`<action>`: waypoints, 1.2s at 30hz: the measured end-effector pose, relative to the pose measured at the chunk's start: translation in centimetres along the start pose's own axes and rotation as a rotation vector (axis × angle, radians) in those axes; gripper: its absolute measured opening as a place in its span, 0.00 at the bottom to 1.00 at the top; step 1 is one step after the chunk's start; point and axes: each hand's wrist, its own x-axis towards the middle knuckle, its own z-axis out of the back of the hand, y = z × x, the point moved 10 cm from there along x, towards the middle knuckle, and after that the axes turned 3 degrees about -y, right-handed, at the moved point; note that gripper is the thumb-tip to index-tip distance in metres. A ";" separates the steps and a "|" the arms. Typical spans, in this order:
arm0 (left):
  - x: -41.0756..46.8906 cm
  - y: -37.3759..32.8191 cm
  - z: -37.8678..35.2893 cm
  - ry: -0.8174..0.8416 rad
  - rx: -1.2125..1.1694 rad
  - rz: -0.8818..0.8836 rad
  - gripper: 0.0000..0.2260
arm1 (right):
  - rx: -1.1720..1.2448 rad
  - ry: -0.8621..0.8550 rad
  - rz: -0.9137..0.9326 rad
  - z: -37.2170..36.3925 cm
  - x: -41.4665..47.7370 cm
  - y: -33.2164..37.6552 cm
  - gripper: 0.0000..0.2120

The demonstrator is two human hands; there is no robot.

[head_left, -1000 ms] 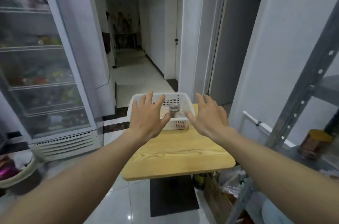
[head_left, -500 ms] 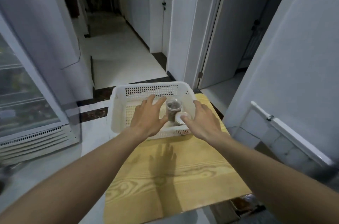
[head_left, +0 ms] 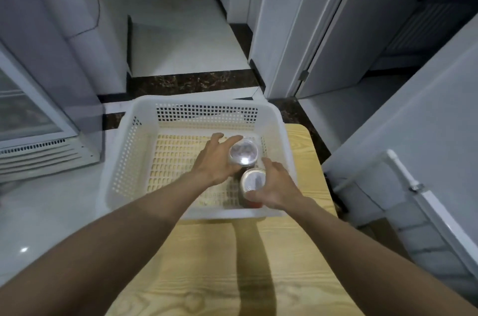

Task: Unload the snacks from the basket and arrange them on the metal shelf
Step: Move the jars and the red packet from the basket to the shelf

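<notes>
Counter (head_left: 207, 264), pale wood grain, runs away from the viewer; both forearms cross it toward the basket (head_left: 126, 160), white perforated plastic, which sits at the far end. Only two snacks show inside, both jars, both in the basket's right half; left half shows bare floor grid. Near jar (head_left: 254, 179): upright, pale lid facing up, reddish base, close to the near wall. Right hand (head_left: 278, 186) comes at it from the right, thumb on the near side, fingers (head_left: 269, 163) curled round the right and far side, wrapping the jar below the lid. Far jar (head_left: 243, 153): upright, clear lid, dark contents, just beyond the near jar and a little left of it; touching or a hair apart, cannot tell. Left hand (head_left: 216, 163) takes it from the left, its fingers (head_left: 231, 139) curled over the far rim. Each jar thus lies on its own hand's inner side, long axis vertical, so the likely move is a straight lift, one jar per hand, clear of the basket walls. Risk: the jars knock together on the way up. Beyond the basket: tiled floor (head_left: 181, 39), a door frame (head_left: 284, 31) on the right, a fridge grille (head_left: 31, 150) on the left. Metal shelf not in view.
</notes>
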 end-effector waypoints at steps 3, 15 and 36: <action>3.2 0.9 -2.4 0.072 -0.013 -0.012 0.36 | -0.064 0.090 0.007 -1.4 2.1 -0.6 0.48; 5.9 2.0 -5.3 0.085 -0.340 -0.053 0.34 | -0.020 0.053 0.081 -2.3 4.4 -1.5 0.49; -8.2 -3.2 12.6 -0.308 -0.346 -0.207 0.24 | 0.253 -0.478 0.275 10.9 -10.8 7.4 0.36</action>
